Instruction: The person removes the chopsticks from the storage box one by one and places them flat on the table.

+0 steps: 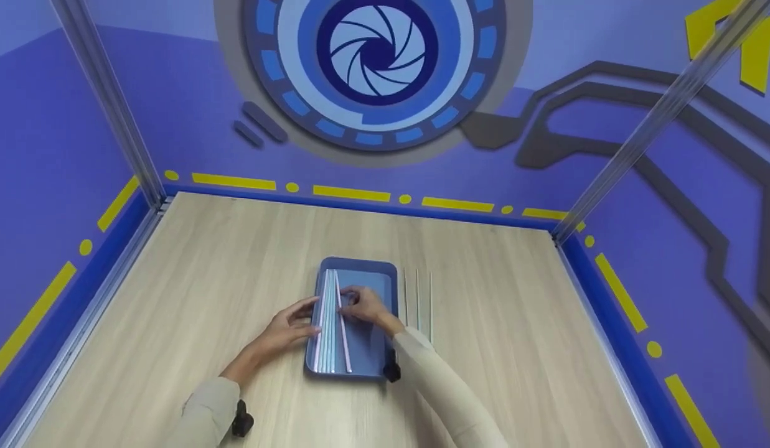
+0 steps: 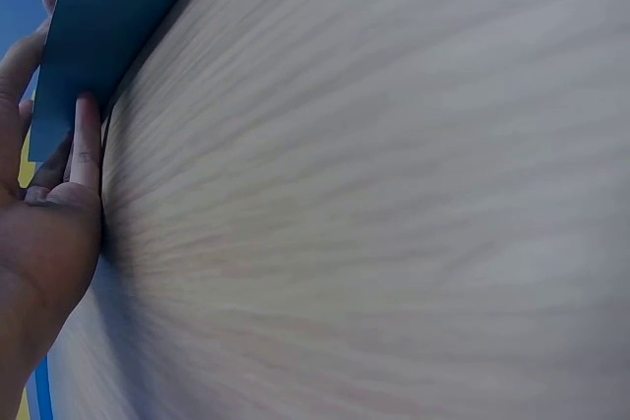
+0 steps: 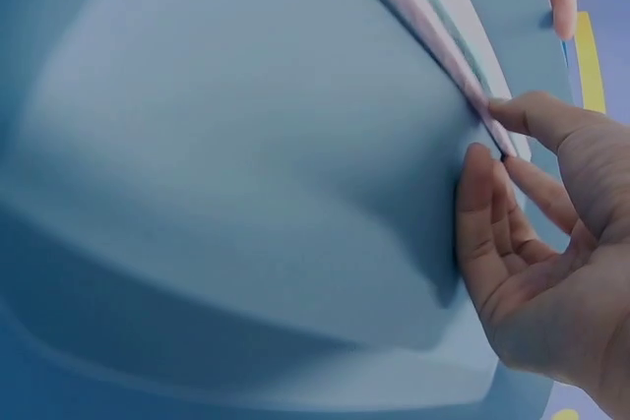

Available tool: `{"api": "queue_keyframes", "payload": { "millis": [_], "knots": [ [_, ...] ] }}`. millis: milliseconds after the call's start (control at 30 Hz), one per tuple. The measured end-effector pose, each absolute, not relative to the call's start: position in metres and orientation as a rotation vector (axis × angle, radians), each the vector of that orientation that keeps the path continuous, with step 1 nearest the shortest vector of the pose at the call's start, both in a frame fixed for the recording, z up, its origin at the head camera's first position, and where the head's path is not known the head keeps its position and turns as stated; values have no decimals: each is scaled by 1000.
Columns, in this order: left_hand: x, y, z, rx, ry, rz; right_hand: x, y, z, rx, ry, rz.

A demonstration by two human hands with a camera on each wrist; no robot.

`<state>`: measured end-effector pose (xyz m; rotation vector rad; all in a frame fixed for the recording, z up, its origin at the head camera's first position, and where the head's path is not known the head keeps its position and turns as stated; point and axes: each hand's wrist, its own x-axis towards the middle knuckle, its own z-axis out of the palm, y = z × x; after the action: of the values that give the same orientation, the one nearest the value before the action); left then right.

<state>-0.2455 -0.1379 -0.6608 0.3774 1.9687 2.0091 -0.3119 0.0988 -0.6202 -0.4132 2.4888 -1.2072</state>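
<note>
A blue-grey tray point(image 1: 373, 266) lies lengthwise on the table. Along its left side run several long, thin straws, pale blue and pink. One pink straw point(image 1: 346, 348) slants away from that row, and my right hand point(image 1: 367, 305) pinches it between thumb and fingertips, as the right wrist view also shows with the pink straw point(image 3: 423, 22) at the fingertips. My left hand point(image 1: 285, 326) is at the tray's left rim with fingers extended. In the left wrist view a straight finger point(image 2: 87, 140) lies against the outer wall of the tray point(image 2: 118, 17).
To the right of the tray, several thin rods point(image 1: 417, 292) lie on the wood-grain table point(image 1: 248, 242), partly covered by the right sleeve point(image 1: 444, 379). Blue printed panels point(image 1: 173, 112) and metal posts point(image 1: 111, 93) enclose the table's back and sides.
</note>
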Motion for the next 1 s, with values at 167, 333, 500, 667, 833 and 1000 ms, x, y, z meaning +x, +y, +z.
{"api": "queue_keyframes", "payload": {
  "millis": [167, 333, 500, 667, 833, 1000],
  "knots": [
    [-246, -135, -662, 381, 1999, 1986, -308, 103, -617, -348, 2502, -1170],
    [-247, -136, -660, 386, 1971, 2009, -307, 104, -615, -371, 2507, -1137],
    [-247, -138, -658, 372, 1965, 2000, -305, 106, -613, -423, 2528, -1065],
    [-244, -139, -659, 344, 2011, 1963, -300, 109, -614, -445, 2540, -1028],
    [-244, -138, -660, 324, 2035, 1953, -298, 111, -612, -475, 2557, -1012],
    [-245, -138, -661, 330, 2009, 1971, -299, 115, -611, -476, 2544, -1042]
  ]
}}
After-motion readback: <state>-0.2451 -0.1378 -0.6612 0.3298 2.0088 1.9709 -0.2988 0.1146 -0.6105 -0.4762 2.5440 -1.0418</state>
